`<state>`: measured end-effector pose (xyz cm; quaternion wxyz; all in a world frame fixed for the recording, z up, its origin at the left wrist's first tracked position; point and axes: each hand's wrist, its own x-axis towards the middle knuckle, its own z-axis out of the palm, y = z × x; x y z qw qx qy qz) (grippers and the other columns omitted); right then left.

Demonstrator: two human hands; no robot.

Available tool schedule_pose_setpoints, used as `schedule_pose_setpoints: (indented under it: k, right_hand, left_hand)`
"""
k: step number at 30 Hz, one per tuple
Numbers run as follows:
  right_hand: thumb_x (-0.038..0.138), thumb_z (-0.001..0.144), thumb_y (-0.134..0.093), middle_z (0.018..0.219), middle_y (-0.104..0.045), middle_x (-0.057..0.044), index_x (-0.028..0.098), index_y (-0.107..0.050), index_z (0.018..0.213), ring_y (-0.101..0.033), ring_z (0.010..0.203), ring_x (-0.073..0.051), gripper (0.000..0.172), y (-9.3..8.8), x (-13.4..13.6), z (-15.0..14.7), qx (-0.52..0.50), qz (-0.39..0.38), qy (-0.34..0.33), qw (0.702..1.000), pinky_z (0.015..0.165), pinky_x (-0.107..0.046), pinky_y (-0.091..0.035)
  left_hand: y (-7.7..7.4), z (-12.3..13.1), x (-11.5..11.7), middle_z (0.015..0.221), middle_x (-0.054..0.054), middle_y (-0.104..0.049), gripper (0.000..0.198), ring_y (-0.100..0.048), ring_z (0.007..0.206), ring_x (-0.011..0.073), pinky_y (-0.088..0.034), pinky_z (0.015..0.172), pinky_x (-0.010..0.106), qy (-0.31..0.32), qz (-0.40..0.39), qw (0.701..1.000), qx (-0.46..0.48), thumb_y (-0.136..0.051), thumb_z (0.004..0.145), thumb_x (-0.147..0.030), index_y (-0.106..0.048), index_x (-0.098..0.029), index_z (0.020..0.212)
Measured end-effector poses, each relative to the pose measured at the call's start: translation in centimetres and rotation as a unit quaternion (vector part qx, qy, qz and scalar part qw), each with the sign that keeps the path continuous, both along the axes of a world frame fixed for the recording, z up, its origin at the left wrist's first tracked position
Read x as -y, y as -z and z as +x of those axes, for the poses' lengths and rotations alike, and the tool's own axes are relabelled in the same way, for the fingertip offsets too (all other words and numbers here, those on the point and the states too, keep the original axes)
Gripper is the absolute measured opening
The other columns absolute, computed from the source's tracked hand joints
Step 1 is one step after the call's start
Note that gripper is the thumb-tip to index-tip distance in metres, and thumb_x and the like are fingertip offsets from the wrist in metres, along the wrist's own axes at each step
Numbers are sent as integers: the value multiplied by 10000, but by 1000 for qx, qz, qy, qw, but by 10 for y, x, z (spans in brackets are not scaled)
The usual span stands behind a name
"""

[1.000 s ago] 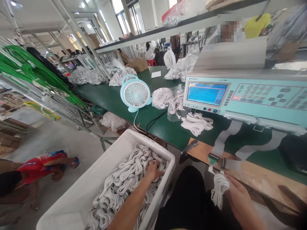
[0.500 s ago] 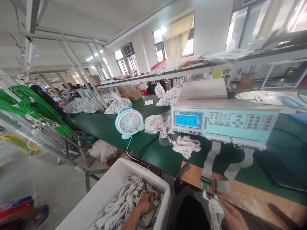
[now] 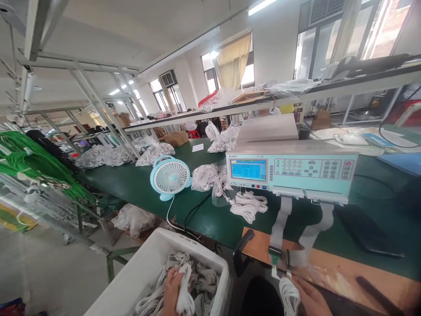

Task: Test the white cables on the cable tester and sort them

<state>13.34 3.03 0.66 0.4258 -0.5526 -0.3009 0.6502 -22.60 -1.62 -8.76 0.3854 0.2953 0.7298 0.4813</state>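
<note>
My left hand (image 3: 171, 287) is closed round a coiled white cable (image 3: 186, 289), just above the other cables in the white plastic bin (image 3: 115, 292). At the lower right, my right hand (image 3: 311, 296) grips a second bundled white cable (image 3: 289, 294). The white plugs of that cable are at a small green circuit board (image 3: 274, 260) on the wooden board (image 3: 329, 274); whether both are fully seated I cannot tell. Grey ribbon cables (image 3: 282, 219) run from there up to the light-blue tester (image 3: 309, 169), whose screen (image 3: 249, 170) is lit.
A small blue fan (image 3: 173, 177) stands on the green table (image 3: 204, 219). Bundled white cables (image 3: 248, 206) and bagged cables (image 3: 204, 177) lie left of the tester. A black clamp (image 3: 241, 252) holds the wooden board's edge. Green cables (image 3: 39, 162) hang on a rack at left.
My left hand has come up from among the cables in the bin with one bundle in its grip. My right hand stays at the green circuit board. The view has shifted slightly.
</note>
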Motion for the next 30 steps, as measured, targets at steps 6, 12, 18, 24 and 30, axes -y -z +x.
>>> schedule_pose_setpoints:
  k: [6,12,18,24,30]
  right_hand:
    - [438,568,-728,739,-603,-32,138,-636,737,-527,726,-149,356,14,4,-4,-28,37,-6,999,669,-209,-410]
    - [479,640,-673,632,-531,-7,110,-563,694,-424,582,-85,389,15,5,-5,-56,55,17,997,572,-193,-329]
    - [494,655,-647,595,-469,8,111,-486,693,-359,536,-71,417,17,11,-13,-67,62,9,996,530,-193,-296]
    - [506,740,-515,606,-385,18,141,-395,673,-327,555,-79,391,14,39,29,39,68,-76,994,530,-197,-275]
    - [293,791,-459,774,-535,-57,136,-573,781,-462,722,-159,194,-9,72,109,537,126,-208,808,679,-276,-306]
  left_hand:
    - [-70,59,1,1047,21,-610,563,-545,571,169,-307,373,226,138,84,932,324,-654,533,-435,-563,-349,1081]
    - [-91,169,-24,728,62,-609,721,-502,512,122,-401,455,214,391,10,874,287,-640,550,-330,-490,-183,1240]
    - [-82,187,-36,691,87,-606,720,-485,460,109,-391,411,203,437,4,814,383,-570,637,-273,-371,-96,1305]
    - [-72,193,-3,853,115,-618,621,-573,618,186,-421,423,231,361,-2,813,457,-615,626,-284,-467,-144,1213]
    - [-76,216,15,1103,105,-548,403,-579,767,196,-441,513,232,259,9,855,449,-674,599,-283,-578,-166,973]
